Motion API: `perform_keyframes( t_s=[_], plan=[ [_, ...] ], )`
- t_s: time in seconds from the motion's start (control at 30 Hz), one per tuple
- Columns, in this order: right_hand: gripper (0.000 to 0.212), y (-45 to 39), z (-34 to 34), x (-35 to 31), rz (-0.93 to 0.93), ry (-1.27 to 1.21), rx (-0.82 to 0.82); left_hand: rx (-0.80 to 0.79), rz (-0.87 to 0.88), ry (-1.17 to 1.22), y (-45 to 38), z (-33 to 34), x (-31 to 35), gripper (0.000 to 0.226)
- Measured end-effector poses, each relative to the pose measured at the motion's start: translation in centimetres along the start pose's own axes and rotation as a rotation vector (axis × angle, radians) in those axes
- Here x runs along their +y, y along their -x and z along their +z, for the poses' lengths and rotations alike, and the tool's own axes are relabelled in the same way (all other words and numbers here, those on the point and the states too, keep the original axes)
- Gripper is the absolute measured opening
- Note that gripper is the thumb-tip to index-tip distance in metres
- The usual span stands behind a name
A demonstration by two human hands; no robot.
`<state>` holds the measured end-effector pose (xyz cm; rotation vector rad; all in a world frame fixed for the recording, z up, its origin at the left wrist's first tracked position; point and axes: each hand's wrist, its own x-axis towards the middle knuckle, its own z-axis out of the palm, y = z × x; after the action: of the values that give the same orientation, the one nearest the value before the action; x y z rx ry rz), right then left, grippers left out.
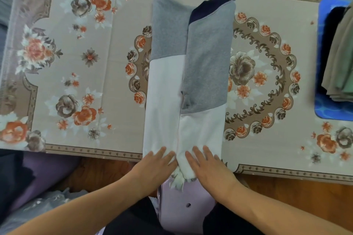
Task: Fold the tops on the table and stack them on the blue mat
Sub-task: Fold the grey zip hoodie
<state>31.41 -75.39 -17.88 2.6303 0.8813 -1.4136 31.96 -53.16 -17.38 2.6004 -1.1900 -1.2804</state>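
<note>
Where the frame's right edge cuts off the blue mat (324, 112), its stack of folded tops (342, 66) shows only partly. On the floral tablecloth (76, 59), the grey-and-white top (187, 82) lies folded lengthwise. Left hand (154, 166) and right hand (208, 168) press flat, fingers straight, on its near hem, grasping nothing.

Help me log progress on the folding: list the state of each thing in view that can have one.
grey and white top: sides folded inward into a long strip, not yet folded crosswise, lying on the table.
left hand: flat, pressing the near hem.
right hand: flat, pressing the near hem.
folded tops: stacked on the mat.
blue mat: partly covered by the stack.
</note>
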Motion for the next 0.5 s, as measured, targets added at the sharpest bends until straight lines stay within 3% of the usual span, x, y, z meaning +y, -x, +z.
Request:
perform_keyframes(
  t_s=[0.13,0.23,0.33,0.43,0.5],
  plan=[
    [0.097,2.7,-3.0,1.1,-0.163,-0.118,-0.16,-0.131,0.102,0.27,0.8,-2.6,-0.7,0.049],
    [0.06,2.7,-7.0,2.8,-0.197,-0.385,-0.215,-0.182,0.049,0.576,1.1,-6.0,-2.5,0.027],
    [0.014,1.4,-13.4,5.9,-0.178,-0.509,-0.161,-0.07,0.043,0.667,0.3,-11.8,-6.8,0.011],
    [0.017,-1.1,-19.7,10.0,-0.109,-0.437,0.014,0.139,-0.061,0.727,-1.0,-17.7,-12.0,0.028],
    [0.021,-3.6,-21.8,12.4,-0.053,-0.372,0.154,0.278,-0.171,0.887,-2.5,-19.1,-14.9,0.031]
  ],
)
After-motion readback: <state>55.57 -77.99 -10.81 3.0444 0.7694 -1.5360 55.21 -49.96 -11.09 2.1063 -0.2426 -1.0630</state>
